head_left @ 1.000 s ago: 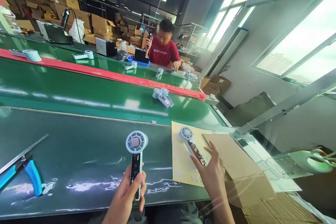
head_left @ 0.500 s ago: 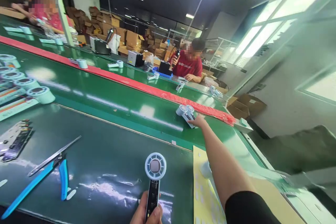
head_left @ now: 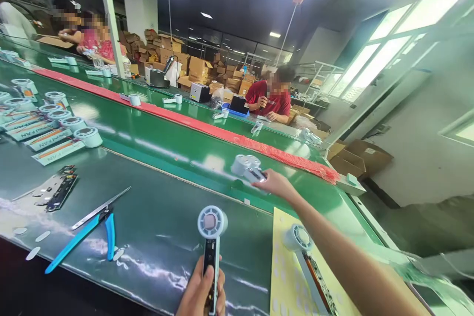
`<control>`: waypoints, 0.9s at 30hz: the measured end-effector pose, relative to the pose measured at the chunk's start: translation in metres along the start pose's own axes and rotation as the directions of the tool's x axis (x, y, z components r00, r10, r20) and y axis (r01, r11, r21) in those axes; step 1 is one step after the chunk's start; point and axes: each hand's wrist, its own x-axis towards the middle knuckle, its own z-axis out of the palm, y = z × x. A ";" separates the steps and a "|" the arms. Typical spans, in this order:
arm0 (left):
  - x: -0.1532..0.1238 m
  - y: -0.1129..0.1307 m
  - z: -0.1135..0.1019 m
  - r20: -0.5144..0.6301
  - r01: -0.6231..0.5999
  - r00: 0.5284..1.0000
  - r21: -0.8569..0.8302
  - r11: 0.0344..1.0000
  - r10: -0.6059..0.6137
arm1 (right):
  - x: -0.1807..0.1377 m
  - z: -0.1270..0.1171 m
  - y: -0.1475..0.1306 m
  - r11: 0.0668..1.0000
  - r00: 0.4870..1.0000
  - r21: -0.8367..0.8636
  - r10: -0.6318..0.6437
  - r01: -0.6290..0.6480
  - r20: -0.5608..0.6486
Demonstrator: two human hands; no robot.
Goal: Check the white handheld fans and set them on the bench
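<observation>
Wrapped round the handle of a light-blue handheld fan [head_left: 212, 222], my left hand [head_left: 203, 286] keeps it upright above the dark green worktop, its open handle showing a black circuit board. My right hand [head_left: 273, 182] reaches out over the green conveyor belt, fingers closed on the handle ends of two handheld fans [head_left: 247, 166] side by side, slightly blurred. Below my right forearm, another handheld fan [head_left: 301, 238] with an opened handle lies on a yellow sticker sheet [head_left: 283, 266].
Several fans with white handles [head_left: 55, 148] crowd the left. Blue-handled cutters [head_left: 79, 242], tweezers [head_left: 101, 207] and circuit boards [head_left: 61, 190] lie on the worktop. A red strip [head_left: 192, 121] runs along the belt. Across it, a co-worker [head_left: 270, 98] in red sits.
My right hand and the two fans have shifted left and lifted or slid toward me. The view has turned left, showing more of the fans on the left and the fan on the yellow sheet.
</observation>
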 end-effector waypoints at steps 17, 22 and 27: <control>-0.026 0.004 0.023 -0.109 -0.322 0.937 0.109 0.941 0.333 | -0.199 0.093 -0.017 0.926 0.831 0.251 -0.104 0.281 -0.547; -0.023 0.005 0.024 -0.110 -0.320 0.936 0.136 0.938 0.335 | -0.227 0.109 0.069 0.973 0.673 0.229 0.152 0.027 -0.724; -0.022 0.010 0.021 -0.139 -0.271 0.948 0.126 0.954 0.287 | -0.228 0.129 0.095 0.965 0.765 0.260 0.137 0.041 -0.630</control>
